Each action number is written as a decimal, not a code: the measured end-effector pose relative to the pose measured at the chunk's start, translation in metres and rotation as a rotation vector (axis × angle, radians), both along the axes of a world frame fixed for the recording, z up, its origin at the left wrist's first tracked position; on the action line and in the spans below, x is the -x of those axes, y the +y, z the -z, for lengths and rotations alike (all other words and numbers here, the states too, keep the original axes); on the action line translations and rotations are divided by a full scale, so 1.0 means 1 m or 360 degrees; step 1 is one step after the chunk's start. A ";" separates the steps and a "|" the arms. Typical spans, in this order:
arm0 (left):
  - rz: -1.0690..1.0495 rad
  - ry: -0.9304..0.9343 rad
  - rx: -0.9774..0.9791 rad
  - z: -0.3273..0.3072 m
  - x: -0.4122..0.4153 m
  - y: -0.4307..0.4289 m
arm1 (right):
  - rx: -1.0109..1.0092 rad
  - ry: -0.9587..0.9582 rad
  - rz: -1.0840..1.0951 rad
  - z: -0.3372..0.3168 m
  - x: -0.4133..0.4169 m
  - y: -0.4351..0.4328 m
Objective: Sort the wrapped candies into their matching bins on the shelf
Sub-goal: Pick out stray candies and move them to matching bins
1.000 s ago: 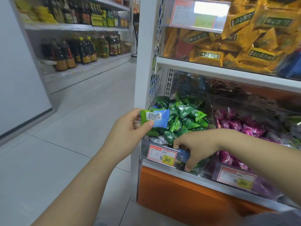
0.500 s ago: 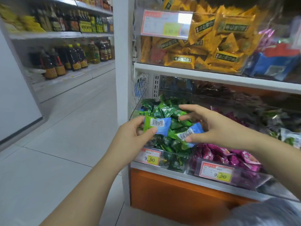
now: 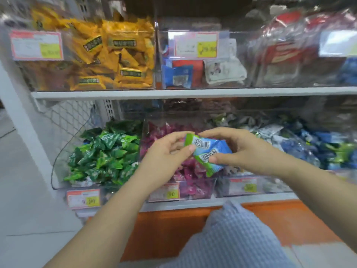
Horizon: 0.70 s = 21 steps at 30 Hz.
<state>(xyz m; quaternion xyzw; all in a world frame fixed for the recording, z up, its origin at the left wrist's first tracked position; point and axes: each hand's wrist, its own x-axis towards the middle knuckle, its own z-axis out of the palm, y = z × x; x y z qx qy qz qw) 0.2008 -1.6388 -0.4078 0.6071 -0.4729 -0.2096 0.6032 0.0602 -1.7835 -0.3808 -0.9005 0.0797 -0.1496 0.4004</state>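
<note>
Right hand (image 3: 243, 151) now beside left hand (image 3: 166, 153), both pinching barcoded candies (image 3: 216, 148), price tag (image 3: 164, 194) "90"

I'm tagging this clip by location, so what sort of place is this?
Most likely a shop's loose-candy aisle: clear bins heaped with wrapped candies, price tags on their fronts, and stacked white shelves.

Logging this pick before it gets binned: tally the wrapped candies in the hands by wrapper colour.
Blue-and-green plastic-wrapped candies: 2, one pinched by the left hand, one by the right hand
Other colours: 0
Total: 2
</note>
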 end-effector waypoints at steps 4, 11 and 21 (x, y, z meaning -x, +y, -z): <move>0.0180 -0.0062 -0.0057 -0.003 0.031 -0.048 | -0.0109 -0.0085 0.0212 0.007 0.045 -0.030; -0.0340 -0.0910 -0.0397 0.010 0.035 -0.119 | 0.0227 -0.0386 0.1027 0.016 0.109 -0.103; -0.0356 -0.1034 -0.0535 0.030 0.029 -0.137 | 0.0480 0.0466 0.1250 0.018 0.127 -0.203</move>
